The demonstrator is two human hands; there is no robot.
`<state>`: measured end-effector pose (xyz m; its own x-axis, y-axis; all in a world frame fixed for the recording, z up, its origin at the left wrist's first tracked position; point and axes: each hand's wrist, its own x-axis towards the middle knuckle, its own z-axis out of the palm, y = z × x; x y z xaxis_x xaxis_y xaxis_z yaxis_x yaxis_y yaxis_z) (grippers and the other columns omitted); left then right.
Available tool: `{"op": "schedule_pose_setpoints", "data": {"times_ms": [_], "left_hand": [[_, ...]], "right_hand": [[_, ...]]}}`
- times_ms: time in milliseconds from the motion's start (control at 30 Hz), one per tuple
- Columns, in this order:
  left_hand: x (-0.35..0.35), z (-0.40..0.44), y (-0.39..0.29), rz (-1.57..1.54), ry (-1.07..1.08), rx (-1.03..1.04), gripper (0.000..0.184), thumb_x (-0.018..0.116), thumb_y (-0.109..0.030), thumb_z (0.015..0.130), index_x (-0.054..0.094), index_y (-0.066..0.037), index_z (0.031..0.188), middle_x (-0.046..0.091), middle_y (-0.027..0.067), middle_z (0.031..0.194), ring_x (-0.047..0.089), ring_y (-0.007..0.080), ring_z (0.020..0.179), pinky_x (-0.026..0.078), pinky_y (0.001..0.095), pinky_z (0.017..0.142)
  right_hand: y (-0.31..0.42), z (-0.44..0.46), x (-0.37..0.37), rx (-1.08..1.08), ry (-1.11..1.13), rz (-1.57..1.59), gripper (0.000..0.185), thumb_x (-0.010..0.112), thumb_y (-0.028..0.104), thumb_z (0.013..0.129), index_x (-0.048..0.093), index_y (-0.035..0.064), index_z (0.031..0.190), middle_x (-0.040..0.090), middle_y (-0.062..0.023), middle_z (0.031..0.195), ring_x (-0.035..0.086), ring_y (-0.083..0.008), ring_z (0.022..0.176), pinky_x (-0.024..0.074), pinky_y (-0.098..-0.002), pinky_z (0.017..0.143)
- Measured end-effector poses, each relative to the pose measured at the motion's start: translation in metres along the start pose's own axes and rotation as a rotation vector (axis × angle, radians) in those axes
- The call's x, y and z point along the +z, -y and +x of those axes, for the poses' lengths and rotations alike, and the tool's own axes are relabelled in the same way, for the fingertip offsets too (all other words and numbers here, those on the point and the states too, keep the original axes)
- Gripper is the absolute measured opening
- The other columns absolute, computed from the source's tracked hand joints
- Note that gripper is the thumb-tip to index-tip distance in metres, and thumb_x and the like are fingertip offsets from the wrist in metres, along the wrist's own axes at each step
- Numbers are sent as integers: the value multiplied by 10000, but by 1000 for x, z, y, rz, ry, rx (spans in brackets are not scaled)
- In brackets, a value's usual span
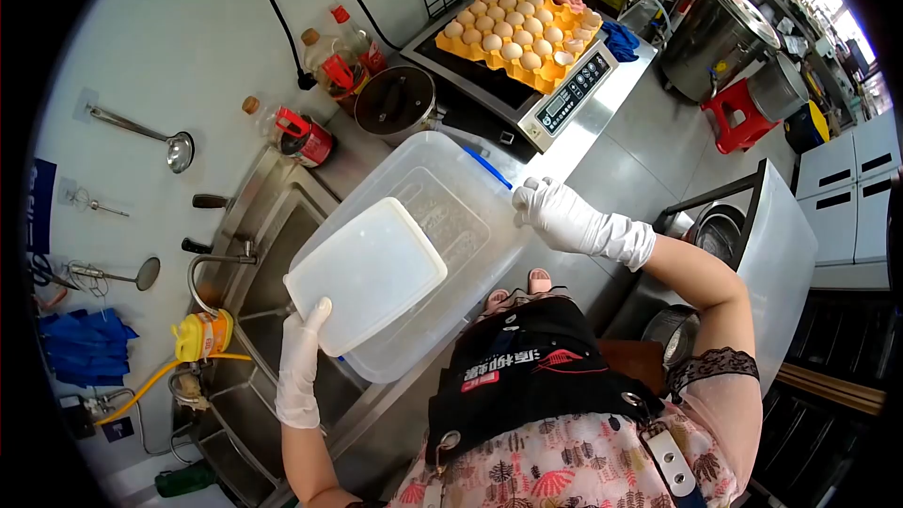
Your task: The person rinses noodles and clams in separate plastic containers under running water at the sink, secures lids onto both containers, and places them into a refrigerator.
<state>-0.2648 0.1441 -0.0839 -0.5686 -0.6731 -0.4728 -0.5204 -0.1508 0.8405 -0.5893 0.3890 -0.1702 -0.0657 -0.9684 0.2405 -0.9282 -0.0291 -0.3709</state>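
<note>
My gloved left hand [299,362] grips the near corner of a flat white rectangular plastic piece [376,268], thumb on top; whether it is a lid or a shallow box I cannot tell. This piece is tilted over a large translucent plastic bin [451,183], hiding part of its inside. Small wet-looking or cloudy marks show on the bin's floor. At the bin's right edge, my gloved right hand [562,216] is closed, its curled fingers at the end of the blue clip [488,167]. The bin extends over the edge of the metal sink [273,306].
An orange tray of eggs [527,33] rests on the induction cooker [555,113]. Behind the bin stand a lidded pot [395,103] and several bottles [299,134]. The faucet [221,263] is at left. A steel table [771,263] with bowls stands at right.
</note>
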Motion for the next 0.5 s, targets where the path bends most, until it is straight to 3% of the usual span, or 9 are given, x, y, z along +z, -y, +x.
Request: {"op": "schedule_pose_setpoints", "data": {"times_ms": [167, 233, 300, 367, 400, 467, 500], "left_hand": [[-1, 1, 1, -2, 12, 5, 489, 587, -272, 875, 511, 81, 1205, 584, 126, 1139, 549, 188, 1033, 413, 304, 898], [-2, 3, 4, -24, -1, 6, 489, 586, -273, 875, 510, 80, 1205, 583, 125, 1141, 549, 184, 1030, 415, 302, 894], [-3, 2, 3, -17, 13, 3, 495, 587, -275, 874, 507, 81, 1208, 581, 125, 1144, 550, 183, 1026, 416, 301, 891], [-3, 2, 4, -13, 27, -2, 500, 588, -277, 873, 504, 83, 1210, 579, 126, 1146, 552, 182, 1023, 418, 300, 888], [-4, 3, 5, -9, 20, -8, 499, 590, -276, 872, 505, 85, 1206, 581, 126, 1143, 553, 182, 1019, 420, 299, 884], [-5, 4, 6, -6, 16, -15, 498, 592, -275, 871, 507, 87, 1203, 582, 127, 1139, 555, 182, 1015, 422, 298, 881], [-5, 3, 6, -2, 14, -13, 493, 594, -274, 869, 513, 87, 1194, 585, 127, 1131, 555, 181, 1016, 423, 299, 880]], "right_hand": [[-3, 9, -5, 24, 93, 193, 150, 554, -45, 650, 632, 43, 743, 550, -80, 833, 523, -264, 840, 431, -349, 760], [-11, 12, -12, -53, 243, 663, 159, 522, -78, 648, 617, 29, 717, 543, -84, 808, 518, -258, 835, 427, -332, 777], [-12, 4, -25, -4, 225, 750, 156, 513, -87, 669, 608, 25, 720, 544, -87, 804, 522, -250, 848, 422, -325, 799], [-9, -7, -47, 281, 172, 878, 112, 552, -44, 723, 630, 24, 766, 583, -99, 737, 554, -258, 792, 439, -314, 769], [-14, -15, -51, 281, 176, 876, 112, 552, -44, 723, 630, 24, 766, 583, -99, 737, 554, -258, 792, 439, -314, 769], [-23, -29, -56, 623, 307, 1072, 134, 554, -40, 726, 640, 28, 803, 612, -81, 765, 581, -234, 772, 455, -309, 756], [-28, -37, -44, 630, 306, 1072, 134, 554, -40, 726, 640, 28, 803, 612, -81, 765, 581, -234, 772, 455, -309, 756]]}}
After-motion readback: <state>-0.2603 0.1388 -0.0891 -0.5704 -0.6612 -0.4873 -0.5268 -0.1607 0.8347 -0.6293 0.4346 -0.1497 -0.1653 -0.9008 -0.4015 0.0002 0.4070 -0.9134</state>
